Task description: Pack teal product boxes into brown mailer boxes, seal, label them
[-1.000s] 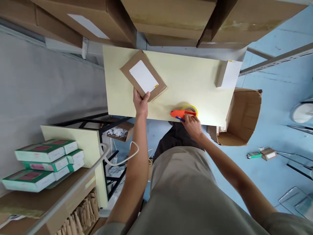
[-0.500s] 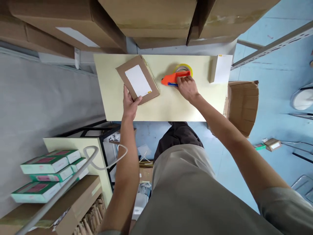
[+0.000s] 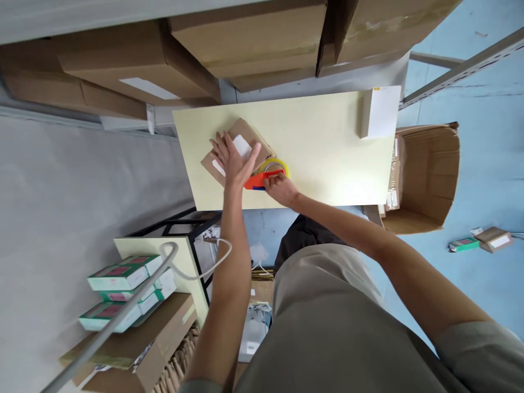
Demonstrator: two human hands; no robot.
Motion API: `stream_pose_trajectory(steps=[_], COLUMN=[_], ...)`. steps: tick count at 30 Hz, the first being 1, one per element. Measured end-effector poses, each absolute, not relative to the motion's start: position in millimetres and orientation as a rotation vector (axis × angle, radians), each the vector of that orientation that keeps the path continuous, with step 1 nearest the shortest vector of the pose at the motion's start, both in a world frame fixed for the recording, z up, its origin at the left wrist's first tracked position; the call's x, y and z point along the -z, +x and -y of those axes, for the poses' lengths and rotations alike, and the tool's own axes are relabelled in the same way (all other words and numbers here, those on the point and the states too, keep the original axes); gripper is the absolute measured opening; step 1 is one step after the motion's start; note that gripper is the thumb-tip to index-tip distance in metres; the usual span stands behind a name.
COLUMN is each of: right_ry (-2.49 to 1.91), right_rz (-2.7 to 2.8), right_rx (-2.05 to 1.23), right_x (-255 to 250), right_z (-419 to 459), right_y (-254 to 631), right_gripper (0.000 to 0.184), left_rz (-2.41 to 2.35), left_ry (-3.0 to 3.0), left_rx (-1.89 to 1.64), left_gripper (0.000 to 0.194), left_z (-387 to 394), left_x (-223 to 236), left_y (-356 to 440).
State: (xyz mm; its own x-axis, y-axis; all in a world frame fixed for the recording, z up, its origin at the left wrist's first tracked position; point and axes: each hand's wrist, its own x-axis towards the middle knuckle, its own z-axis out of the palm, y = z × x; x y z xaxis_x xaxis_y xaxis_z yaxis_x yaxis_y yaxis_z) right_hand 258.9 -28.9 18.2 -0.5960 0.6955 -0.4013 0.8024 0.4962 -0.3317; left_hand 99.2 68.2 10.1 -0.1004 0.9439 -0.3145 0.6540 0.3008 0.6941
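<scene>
A flat brown cardboard box (image 3: 241, 128) with a white label (image 3: 242, 146) lies at an angle on the left part of the cream table (image 3: 323, 158). My left hand (image 3: 235, 158) rests on top of it, fingers spread, covering part of the label. Wrapped round the handle of an orange tape dispenser (image 3: 254, 180) is my right hand (image 3: 280, 188). The dispenser carries a yellow-edged tape roll (image 3: 282, 164) and meets the box's near right edge; whether its tip touches the cardboard is hidden by my left hand.
A white box (image 3: 381, 113) stands at the table's right end. Beside it sits an open carton (image 3: 428, 180) with small parcels inside. Large cartons (image 3: 254, 41) line the shelf beyond. To the left are stacked green-and-white boxes (image 3: 118, 275) and a grey pole (image 3: 108, 322).
My left hand has gone from gripping the box's near edge to lying spread on its top. The tape dispenser in my right hand rose, then moved left to the box.
</scene>
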Motion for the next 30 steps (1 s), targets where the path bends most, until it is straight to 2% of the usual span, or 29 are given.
stream_pose_trajectory(steps=[4, 7, 14, 18, 23, 30], right_ry=[1.387, 1.457, 1.477, 1.651, 1.794, 1.513], right_rz=[-2.485, -2.457, -2.343, -2.264, -2.320, -2.533], right_rx=[0.827, 0.862, 0.819, 0.756, 0.745, 0.825], right_x=[-21, -19, -14, -7, 10, 11], right_z=[42, 53, 108, 99, 34, -20], right_y=[227, 241, 388, 449, 436, 390], right_gripper=[0.050, 0.048, 0.038, 0.038, 0.043, 0.045], left_rz=[-1.855, -1.929, -1.910, -1.886, -1.844, -1.698], left_ry=[1.462, 1.522, 1.533, 1.617, 1.677, 1.727], left_rx=[-0.537, -0.439, -0.353, -0.365, -0.299, -0.291], left_gripper=[0.115, 0.118, 0.116, 0.113, 0.112, 0.091], left_z=[-66, -65, -68, -68, -62, -22], left_x=[-8, -8, -3, -2, -11, -30], left_y=[140, 141, 130, 130, 134, 144])
